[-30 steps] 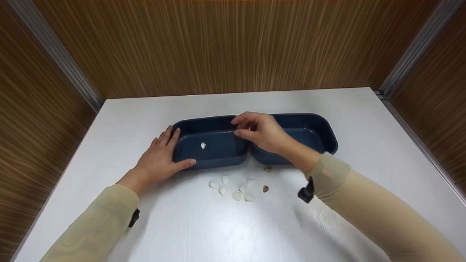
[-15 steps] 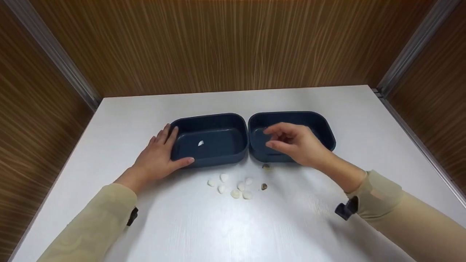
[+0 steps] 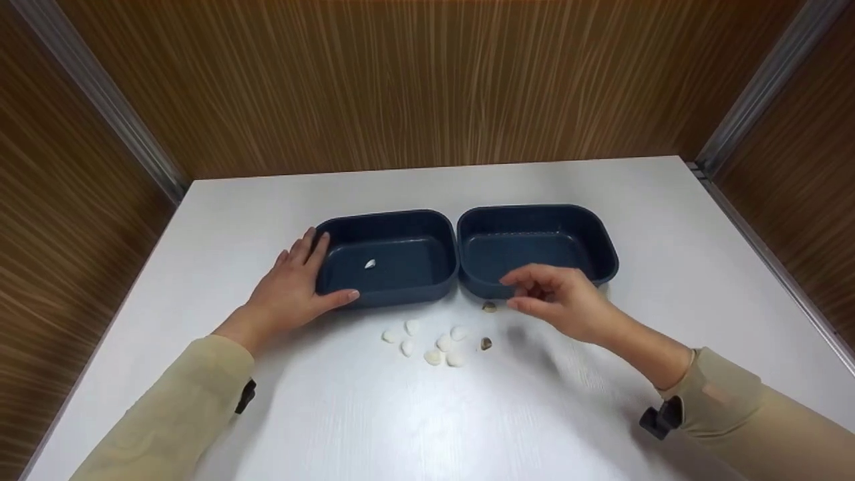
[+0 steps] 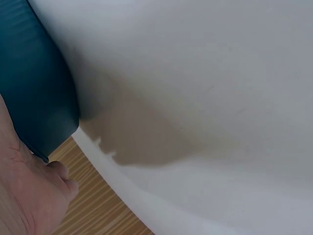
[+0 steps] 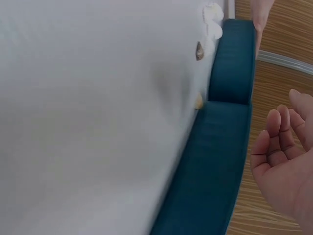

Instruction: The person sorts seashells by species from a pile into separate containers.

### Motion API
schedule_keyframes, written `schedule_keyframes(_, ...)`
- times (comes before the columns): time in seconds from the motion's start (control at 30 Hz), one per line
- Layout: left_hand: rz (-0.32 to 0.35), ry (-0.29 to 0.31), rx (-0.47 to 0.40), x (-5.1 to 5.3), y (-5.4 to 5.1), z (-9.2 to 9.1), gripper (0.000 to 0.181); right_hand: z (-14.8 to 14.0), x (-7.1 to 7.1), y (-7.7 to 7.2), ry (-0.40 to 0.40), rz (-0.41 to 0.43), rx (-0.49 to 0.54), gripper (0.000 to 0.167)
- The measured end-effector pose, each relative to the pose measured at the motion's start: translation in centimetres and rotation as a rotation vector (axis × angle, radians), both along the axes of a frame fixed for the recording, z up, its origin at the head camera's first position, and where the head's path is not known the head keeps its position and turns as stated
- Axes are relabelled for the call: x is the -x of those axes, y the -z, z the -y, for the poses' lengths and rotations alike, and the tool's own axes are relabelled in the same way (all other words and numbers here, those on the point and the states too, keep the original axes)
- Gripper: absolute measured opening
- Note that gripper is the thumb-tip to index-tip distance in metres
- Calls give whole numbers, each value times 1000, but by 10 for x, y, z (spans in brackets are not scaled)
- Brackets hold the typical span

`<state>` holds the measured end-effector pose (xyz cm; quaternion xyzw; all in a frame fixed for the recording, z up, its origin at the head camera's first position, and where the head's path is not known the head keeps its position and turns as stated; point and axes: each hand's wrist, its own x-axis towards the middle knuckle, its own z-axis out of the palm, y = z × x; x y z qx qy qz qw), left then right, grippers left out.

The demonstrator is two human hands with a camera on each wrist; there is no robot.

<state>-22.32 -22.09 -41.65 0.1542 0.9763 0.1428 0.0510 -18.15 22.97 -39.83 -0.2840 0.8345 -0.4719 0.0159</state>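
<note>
My left hand (image 3: 287,290) rests against the left end of the left dark-blue tray (image 3: 394,294), its fingers straight over the side and its thumb along the front wall. Inside that tray lies one small white seashell (image 3: 370,264). My right hand (image 3: 568,300) hovers above the front edge of the right dark-blue tray (image 3: 604,267), fingers loosely bent. Nothing shows between the fingers of my right hand in the right wrist view. On the table before the trays lie several white seashells (image 3: 443,343). Two brownish shells, one farther back (image 3: 489,307) and one nearer (image 3: 485,343), are to their right.
Both trays stand side by side, nearly touching, on a white table (image 3: 401,421). No shells show in the visible part of the right tray. Wood-grain panels (image 3: 427,80) rise behind the table and at both sides.
My right hand has moved from above the left tray's right end, across the right tray, to its front edge. The shell in the left tray has turned slightly. My left hand stays put.
</note>
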Motion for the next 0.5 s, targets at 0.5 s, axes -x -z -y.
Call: schedule_keyframes(0.5, 3, -5, 3, -1, -2, -2, 126, -6, 1, 33, -16, 94, -50, 28)
